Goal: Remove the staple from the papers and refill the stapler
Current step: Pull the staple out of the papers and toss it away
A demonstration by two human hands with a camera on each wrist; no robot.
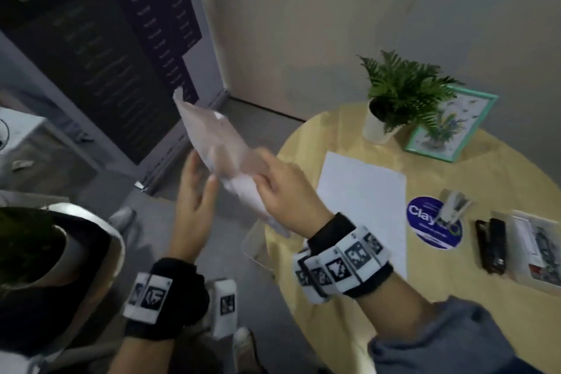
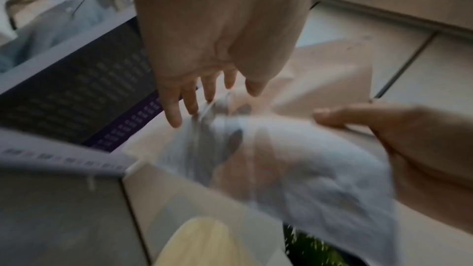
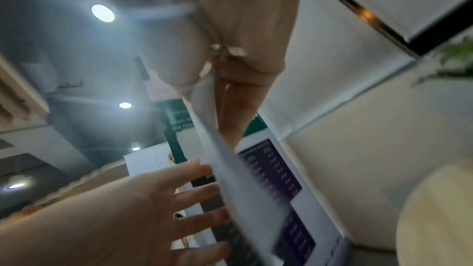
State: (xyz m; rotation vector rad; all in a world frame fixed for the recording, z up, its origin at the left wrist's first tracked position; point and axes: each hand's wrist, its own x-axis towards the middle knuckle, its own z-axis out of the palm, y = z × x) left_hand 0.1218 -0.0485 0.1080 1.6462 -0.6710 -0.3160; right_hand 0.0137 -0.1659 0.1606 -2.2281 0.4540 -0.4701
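The right hand [image 1: 282, 191] is pinching a blurred bundle of papers [image 1: 218, 146] between thumb and curled fingers, holding it in the air off the left edge of the round yellow table [image 1: 349, 313]; the sheets are fanning up and away toward a dark printed banner [image 1: 100, 39]. The left hand [image 1: 194, 185] is hovering just beside the papers with fingers straight and spread, and the left wrist view is showing its fingertips [image 2: 176, 120] at the edge of the sheets; contact cannot be confirmed through the motion blur. The right wrist view is showing the papers [image 3: 230, 169] edge-on, running between the two hands. No staple is discernible in the papers. On the table, a single white sheet [image 1: 361, 206] is lying flat near the right wrist. To its right, a small staple remover [image 1: 453, 206] is standing on a round blue sticker [image 1: 425, 222], and a black stapler [image 1: 491, 246] is lying just beyond it, next to a printed leaflet [image 1: 537, 249]. A potted fern [image 1: 394, 94] and a green-framed picture [image 1: 449, 124] are sitting at the far side of the table.
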